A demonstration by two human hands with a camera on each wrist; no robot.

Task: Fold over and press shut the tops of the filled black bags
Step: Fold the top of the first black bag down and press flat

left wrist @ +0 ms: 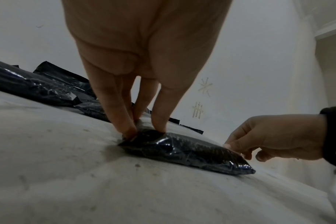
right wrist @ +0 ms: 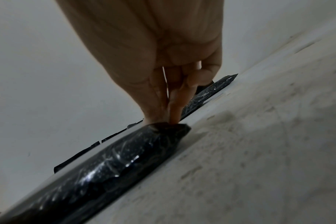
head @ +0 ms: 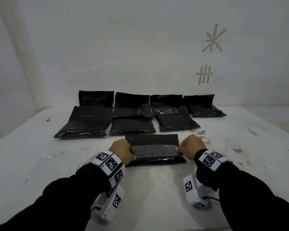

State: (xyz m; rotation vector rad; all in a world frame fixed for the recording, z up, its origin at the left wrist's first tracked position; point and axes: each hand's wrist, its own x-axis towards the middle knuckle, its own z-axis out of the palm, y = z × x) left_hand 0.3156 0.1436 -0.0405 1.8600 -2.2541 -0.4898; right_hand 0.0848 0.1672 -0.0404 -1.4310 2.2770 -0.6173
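A filled black bag [head: 154, 150] lies flat on the white table [head: 157, 189] right in front of me, its top flap folded over toward me. My left hand [head: 123, 151] pinches the bag's left edge [left wrist: 144, 136] with thumb and fingers. My right hand [head: 189, 147] pinches the right edge of the bag [right wrist: 169, 128] at the fold. In the left wrist view the same bag [left wrist: 192, 153] bulges between both hands, and the right hand [left wrist: 274, 136] shows at its far end.
Several other filled black bags [head: 132, 120] lie in rows behind, up to the white wall [head: 140, 47]; the back ones [head: 198, 101] have their flaps standing up. Tape marks [head: 204, 75] stick on the wall at right. Bare stained tabletop spreads to both sides.
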